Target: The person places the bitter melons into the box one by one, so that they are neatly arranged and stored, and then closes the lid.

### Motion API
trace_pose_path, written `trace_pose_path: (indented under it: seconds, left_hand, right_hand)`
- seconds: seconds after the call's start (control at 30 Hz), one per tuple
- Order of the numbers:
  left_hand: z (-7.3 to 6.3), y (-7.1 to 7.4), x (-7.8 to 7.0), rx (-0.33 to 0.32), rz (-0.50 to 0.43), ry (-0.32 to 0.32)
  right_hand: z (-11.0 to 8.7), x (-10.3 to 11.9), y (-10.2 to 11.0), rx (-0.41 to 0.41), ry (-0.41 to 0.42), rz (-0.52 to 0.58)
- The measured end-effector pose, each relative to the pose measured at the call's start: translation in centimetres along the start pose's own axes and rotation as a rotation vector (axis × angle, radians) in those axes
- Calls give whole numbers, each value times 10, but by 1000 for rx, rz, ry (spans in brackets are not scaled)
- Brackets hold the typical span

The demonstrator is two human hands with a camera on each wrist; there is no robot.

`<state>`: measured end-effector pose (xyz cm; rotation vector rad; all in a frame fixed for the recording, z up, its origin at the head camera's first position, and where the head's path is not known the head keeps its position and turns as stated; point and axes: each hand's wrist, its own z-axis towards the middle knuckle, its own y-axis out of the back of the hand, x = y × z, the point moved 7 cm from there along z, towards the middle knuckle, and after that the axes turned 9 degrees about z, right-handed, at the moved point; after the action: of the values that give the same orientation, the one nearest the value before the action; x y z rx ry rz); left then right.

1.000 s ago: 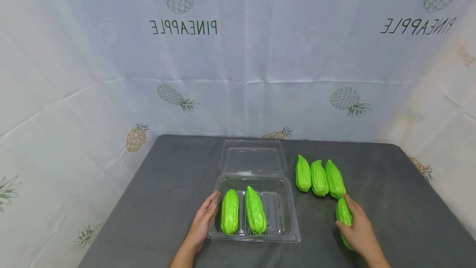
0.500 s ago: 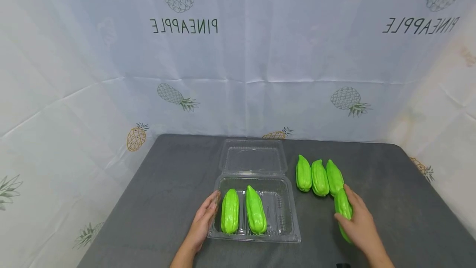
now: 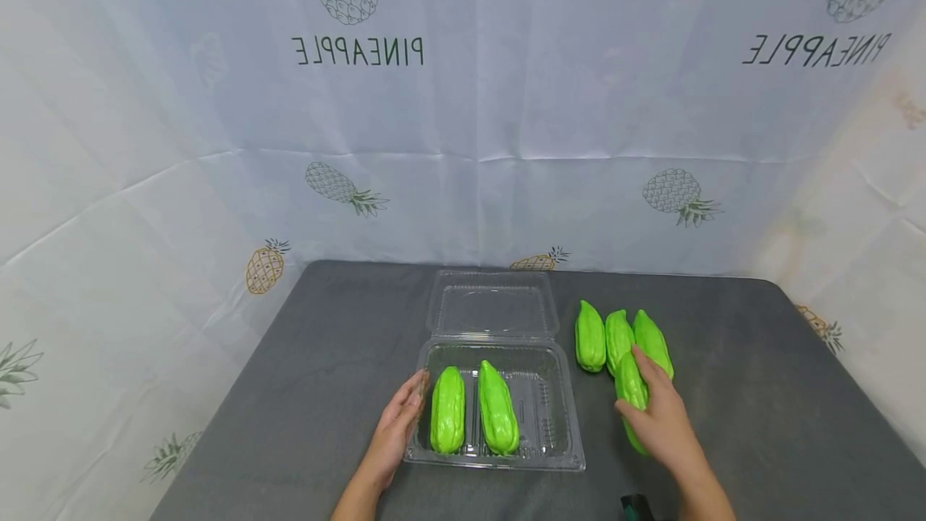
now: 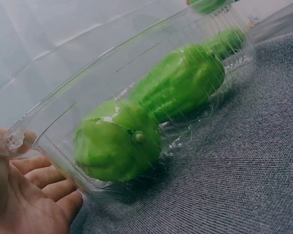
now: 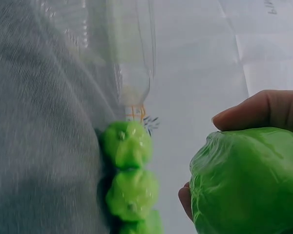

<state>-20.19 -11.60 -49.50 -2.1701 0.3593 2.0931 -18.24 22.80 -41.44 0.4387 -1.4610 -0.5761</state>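
My right hand (image 3: 665, 420) grips a bright green, lengthwise-ridged gourd (image 3: 631, 383), thumb on one side and fingers on the other. In the right wrist view, the held gourd (image 5: 249, 180) fills the lower right corner, with the thumb on top. My left hand (image 3: 393, 428) rests at the left wall of a clear plastic clamshell box (image 3: 550, 463), fingers extended along it. Inside the box lie two similar gourds, a left one (image 3: 448, 410) and a middle one (image 3: 497, 412); the box's right part holds none. The left wrist view shows the left fingers (image 4: 58, 187) beside the wall.
The box's lid (image 3: 494, 304) lies folded back behind it. Right of the box, three more gourds (image 3: 591, 338) sit in a row on the dark grey table (image 3: 347, 344). A pineapple-print cloth (image 3: 477, 119) hangs behind. A small dark object (image 3: 637, 506) shows at the bottom edge.
My right hand has moved left with the gourd it grips, which now overlaps the middle gourd of the row in the head view. The left hand and box have stayed put.
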Motion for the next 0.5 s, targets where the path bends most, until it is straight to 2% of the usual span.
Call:
trace_pose_path:
  seconds: [0.5]
  left_hand:
    - [0, 0, 0, -8, 5, 2]
  right_hand:
    - [5, 26, -30, 61, -17, 89]
